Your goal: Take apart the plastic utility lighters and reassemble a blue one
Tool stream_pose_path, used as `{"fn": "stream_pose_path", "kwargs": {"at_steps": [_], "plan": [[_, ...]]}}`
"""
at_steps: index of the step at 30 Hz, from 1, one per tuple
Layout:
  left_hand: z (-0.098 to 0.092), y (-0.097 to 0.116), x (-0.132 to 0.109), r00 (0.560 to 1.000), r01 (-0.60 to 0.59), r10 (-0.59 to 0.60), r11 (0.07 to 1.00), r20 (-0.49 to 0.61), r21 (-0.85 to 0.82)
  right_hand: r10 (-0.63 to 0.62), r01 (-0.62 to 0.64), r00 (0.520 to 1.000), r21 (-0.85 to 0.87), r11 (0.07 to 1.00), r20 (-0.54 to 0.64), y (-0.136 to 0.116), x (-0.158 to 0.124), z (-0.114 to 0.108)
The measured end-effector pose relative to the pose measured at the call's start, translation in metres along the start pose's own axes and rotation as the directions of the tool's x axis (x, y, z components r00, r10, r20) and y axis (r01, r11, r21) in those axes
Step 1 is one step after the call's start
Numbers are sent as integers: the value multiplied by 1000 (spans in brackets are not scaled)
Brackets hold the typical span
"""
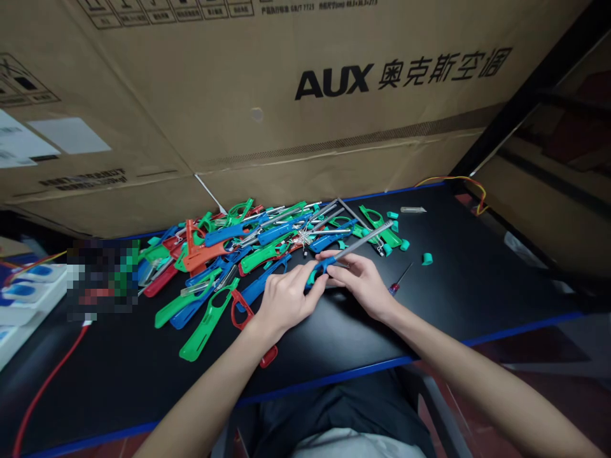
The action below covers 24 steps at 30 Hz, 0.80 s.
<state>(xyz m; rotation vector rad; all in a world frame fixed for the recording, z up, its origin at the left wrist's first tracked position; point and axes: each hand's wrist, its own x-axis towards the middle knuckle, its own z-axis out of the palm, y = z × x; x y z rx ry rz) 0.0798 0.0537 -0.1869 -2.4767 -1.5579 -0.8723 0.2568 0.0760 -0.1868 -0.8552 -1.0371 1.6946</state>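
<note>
A long-nosed lighter with a blue handle and a grey metal tube (366,240) is held between both hands, its tube slanting up to the right. My left hand (290,296) is closed round the handle, where a bit of teal shows. My right hand (363,285) pinches the lighter near the base of the tube; its fingers partly hide the joint. Behind them spreads a heap of lighter parts: a green handle shell (206,327), an orange handle shell (205,256), blue ones, red ones and metal tubes. A screwdriver (401,278) lies right of my right hand.
Small teal pieces (427,259) and a utility knife (413,209) lie on the black table (487,280), right of the heap. A large cardboard box (258,114) stands behind. At left are a white tray (35,299) and a red cable (52,375); one patch is pixelated.
</note>
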Motion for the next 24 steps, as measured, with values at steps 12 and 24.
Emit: {"fn": "stream_pose_path", "kwargs": {"at_steps": [12, 24], "plan": [[2, -6, -5, 998, -29, 30, 999, -54, 23, 95, -91, 994, 67, 994, -60, 11, 0, -3], [-10, 2, -1, 999, 8, -7, 1000, -49, 8, 104, -97, 993, 125, 987, -57, 7, -5, 2]]}}
